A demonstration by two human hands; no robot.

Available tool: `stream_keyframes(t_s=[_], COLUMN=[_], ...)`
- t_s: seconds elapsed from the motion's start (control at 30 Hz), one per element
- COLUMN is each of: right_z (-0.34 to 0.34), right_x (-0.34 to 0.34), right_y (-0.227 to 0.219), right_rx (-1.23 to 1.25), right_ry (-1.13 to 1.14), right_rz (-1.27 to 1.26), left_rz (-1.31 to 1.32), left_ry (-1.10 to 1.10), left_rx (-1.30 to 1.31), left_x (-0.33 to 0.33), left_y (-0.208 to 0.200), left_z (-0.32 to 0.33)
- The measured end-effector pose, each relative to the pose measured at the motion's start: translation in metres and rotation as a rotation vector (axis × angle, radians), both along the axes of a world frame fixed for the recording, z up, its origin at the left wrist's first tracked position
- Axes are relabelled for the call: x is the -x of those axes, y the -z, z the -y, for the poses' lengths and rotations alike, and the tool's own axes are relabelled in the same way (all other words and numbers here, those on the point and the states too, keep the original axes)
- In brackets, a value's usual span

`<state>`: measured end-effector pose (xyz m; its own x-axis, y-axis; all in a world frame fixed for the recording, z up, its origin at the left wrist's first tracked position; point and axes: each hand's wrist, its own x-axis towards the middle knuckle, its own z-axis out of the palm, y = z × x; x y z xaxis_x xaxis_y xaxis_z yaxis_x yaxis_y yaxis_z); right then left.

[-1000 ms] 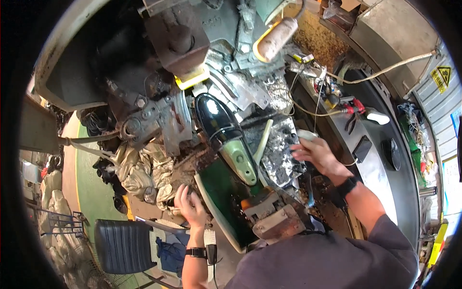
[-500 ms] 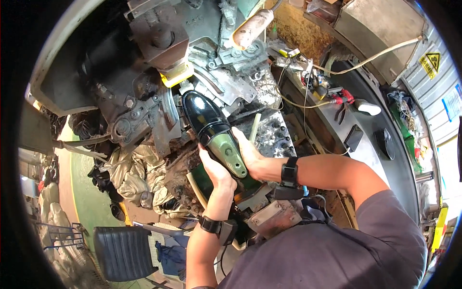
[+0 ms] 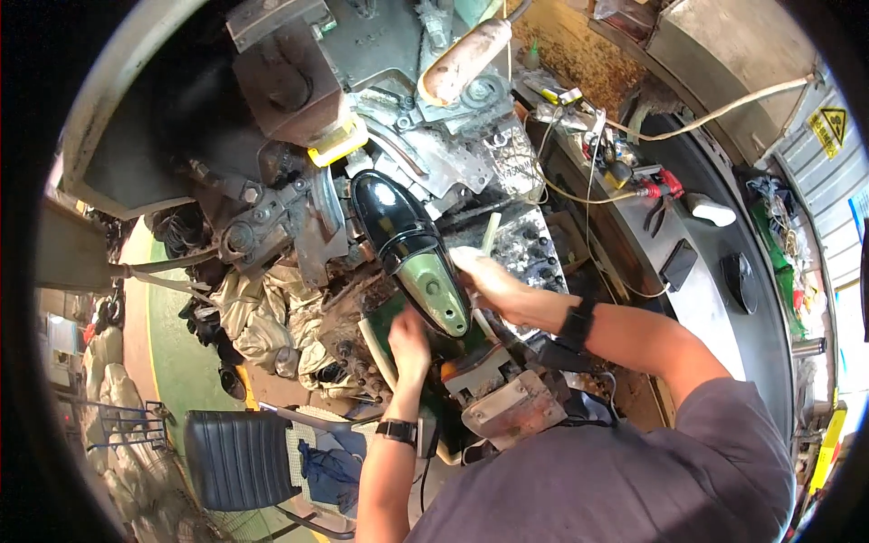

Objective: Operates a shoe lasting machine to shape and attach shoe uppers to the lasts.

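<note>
A glossy black shoe upper (image 3: 387,210) is stretched over a green shoe last (image 3: 432,288), its toe pointing away toward the machine's metal jaws (image 3: 358,166). My right hand (image 3: 489,282) is closed against the right side of the last, fingertips partly hidden behind it. Below and left of the heel end is my left hand (image 3: 410,342), apart from the shoe. Its fingers bend down out of sight beside the machine's green part (image 3: 385,319), so what they do cannot be made out.
An elongated lamp (image 3: 466,61) hangs over the machine. To the right, a bench carries red-handled pliers (image 3: 661,188), a phone (image 3: 679,264) and cables; a dark belt beyond it holds a black shoe piece (image 3: 740,282). A black chair (image 3: 237,460) and pale sacks (image 3: 258,317) are at left.
My left hand has come off the side of the shoe and dropped down below it. My right hand has shifted slightly right and back along the last. The shoe stays almost in place.
</note>
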<state>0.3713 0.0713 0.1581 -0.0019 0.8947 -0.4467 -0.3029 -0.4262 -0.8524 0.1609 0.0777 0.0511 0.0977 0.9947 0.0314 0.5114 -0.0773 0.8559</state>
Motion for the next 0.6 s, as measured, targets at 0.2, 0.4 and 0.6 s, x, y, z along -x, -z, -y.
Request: stream_keyframes(t_s=[0.2, 0.4, 0.6], right_z=[0.046, 0.086, 0.133], right_x=[-0.035, -0.067, -0.032], right_y=[-0.046, -0.045, -0.075], right_rx=[-0.172, -0.311, -0.571], right_ry=[0.013, 0.232, 0.076], right_rz=[0.04, 0.201, 0.55], left_rz=[-0.054, 0.229, 0.008], left_ry=[0.163, 0.454, 0.119], left_rx=[0.36, 0.381, 0.154], left_x=[0.107, 0.056, 0.099], left_y=[0.157, 0.08, -0.106], left_z=[0.071, 0.086, 0.134])
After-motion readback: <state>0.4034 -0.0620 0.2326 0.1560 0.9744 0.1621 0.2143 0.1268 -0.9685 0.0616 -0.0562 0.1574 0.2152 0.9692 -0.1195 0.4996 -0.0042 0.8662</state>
